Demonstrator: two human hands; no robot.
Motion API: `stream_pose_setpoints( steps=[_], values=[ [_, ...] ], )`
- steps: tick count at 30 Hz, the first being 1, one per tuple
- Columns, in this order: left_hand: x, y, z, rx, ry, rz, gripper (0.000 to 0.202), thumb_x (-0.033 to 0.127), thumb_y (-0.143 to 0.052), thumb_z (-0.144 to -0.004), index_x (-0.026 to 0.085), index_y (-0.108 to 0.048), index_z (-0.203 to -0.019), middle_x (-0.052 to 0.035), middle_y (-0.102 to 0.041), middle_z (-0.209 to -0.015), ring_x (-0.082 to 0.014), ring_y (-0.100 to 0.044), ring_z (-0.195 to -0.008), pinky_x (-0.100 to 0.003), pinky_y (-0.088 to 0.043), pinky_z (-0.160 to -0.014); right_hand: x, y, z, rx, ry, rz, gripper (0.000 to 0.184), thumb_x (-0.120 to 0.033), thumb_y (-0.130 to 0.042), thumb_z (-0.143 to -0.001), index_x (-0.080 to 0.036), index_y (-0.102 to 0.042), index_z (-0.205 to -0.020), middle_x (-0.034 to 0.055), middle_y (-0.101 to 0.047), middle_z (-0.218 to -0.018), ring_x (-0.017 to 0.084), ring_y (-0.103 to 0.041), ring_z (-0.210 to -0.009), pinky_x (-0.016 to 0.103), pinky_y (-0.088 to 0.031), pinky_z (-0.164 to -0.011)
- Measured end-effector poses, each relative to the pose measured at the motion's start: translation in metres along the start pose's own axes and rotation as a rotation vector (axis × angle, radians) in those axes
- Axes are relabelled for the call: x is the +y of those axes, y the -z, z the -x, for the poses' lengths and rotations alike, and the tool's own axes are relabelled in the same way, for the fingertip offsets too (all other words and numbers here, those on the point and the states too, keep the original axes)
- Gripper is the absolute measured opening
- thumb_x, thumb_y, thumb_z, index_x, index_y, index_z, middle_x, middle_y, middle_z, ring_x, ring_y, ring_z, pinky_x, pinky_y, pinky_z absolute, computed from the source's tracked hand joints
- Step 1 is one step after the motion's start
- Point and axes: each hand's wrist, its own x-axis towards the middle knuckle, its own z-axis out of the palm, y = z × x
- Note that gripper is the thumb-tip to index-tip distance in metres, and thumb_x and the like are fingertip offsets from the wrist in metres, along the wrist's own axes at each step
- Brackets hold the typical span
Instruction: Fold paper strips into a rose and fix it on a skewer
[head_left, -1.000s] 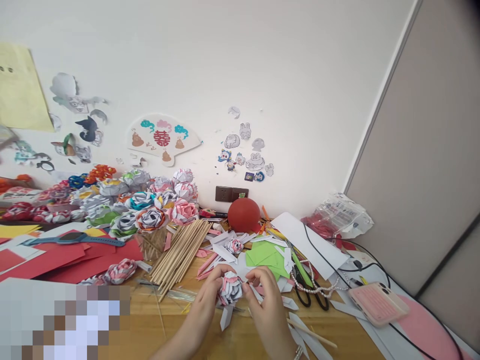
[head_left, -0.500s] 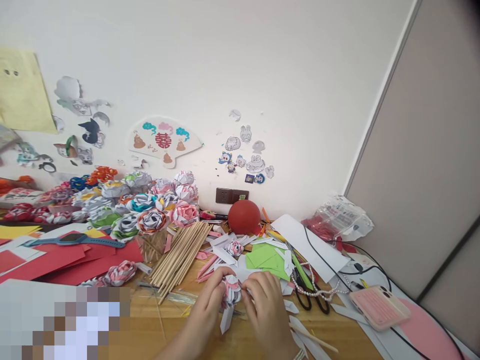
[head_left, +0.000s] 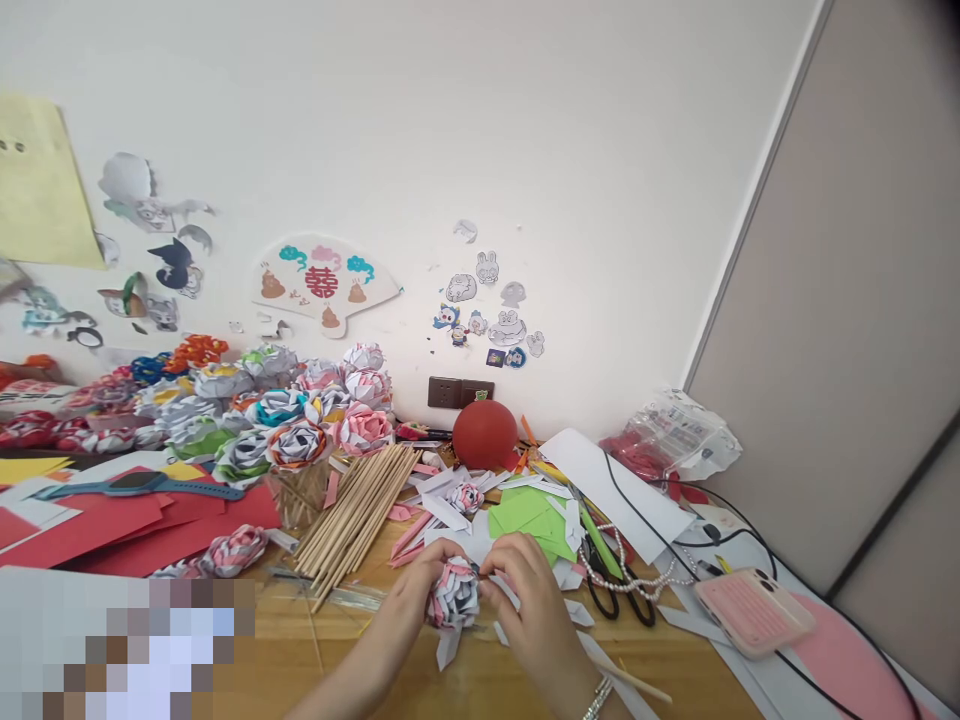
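Observation:
Between my hands is a pink and white paper flower [head_left: 454, 592], with a loose white paper tab hanging below it. My left hand [head_left: 414, 596] curls around its left side and holds it. At its right edge, the thumb and fingers of my right hand [head_left: 517, 592] pinch together; what lies between them is too small to make out. Just behind my hands lie white folded paper strips, green paper squares [head_left: 531, 520] and a small finished paper flower [head_left: 466, 497].
Wooden sticks [head_left: 360, 515] lie left of my hands, beside many paper flowers [head_left: 296, 440]. A red balloon [head_left: 484, 434] rests by the wall. Black-handled scissors [head_left: 637, 605], a bead string and a pink phone [head_left: 754, 612] are on the right. A blue watch [head_left: 139, 483] lies on red paper.
The flower has turned and shifted slightly left, so more of its petals show. My right hand has drawn a little away from its middle. The view has shifted slightly.

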Motion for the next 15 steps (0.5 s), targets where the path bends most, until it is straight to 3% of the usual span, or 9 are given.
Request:
stream_pose_setpoints(
  steps=[5,9,15],
  values=[
    [-0.0051,-0.0018,-0.0029,-0.012,0.068,0.197,0.018,0.035,-0.043,-0.070,0.020,-0.051,-0.076,0.0064,-0.039,-0.057,-0.0107,-0.034,-0.052,-0.020,-0.030,-0.048,-0.0031,0.0014,-0.0002,0.022,0.013,-0.156,0.010,-0.024,-0.044,-0.089,-0.022,-0.053,-0.086,0.0030,-0.051,-0.086,0.018,-0.050,-0.085,0.030,-0.043,-0.075],
    [-0.0069,-0.0010,-0.0036,-0.001,0.074,0.228,0.019,0.035,-0.047,-0.067,0.019,-0.052,-0.075,0.0063,-0.040,-0.058,-0.0101,-0.033,-0.052,-0.020,-0.030,-0.048,-0.0053,0.0007,0.0005,0.012,0.086,-0.170,0.012,-0.031,-0.049,-0.088,-0.022,-0.056,-0.089,0.0032,-0.050,-0.087,0.018,-0.050,-0.086,0.030,-0.042,-0.077],
    [-0.0053,-0.0011,-0.0024,0.044,0.080,0.216,0.021,0.038,-0.045,-0.069,0.019,-0.052,-0.076,0.0069,-0.040,-0.055,-0.0099,-0.033,-0.050,-0.019,-0.030,-0.046,-0.0057,-0.0012,0.0019,-0.006,0.078,-0.079,0.006,-0.020,-0.053,-0.085,-0.021,-0.057,-0.080,0.0020,-0.051,-0.085,0.017,-0.049,-0.084,0.029,-0.040,-0.074]
  ],
)
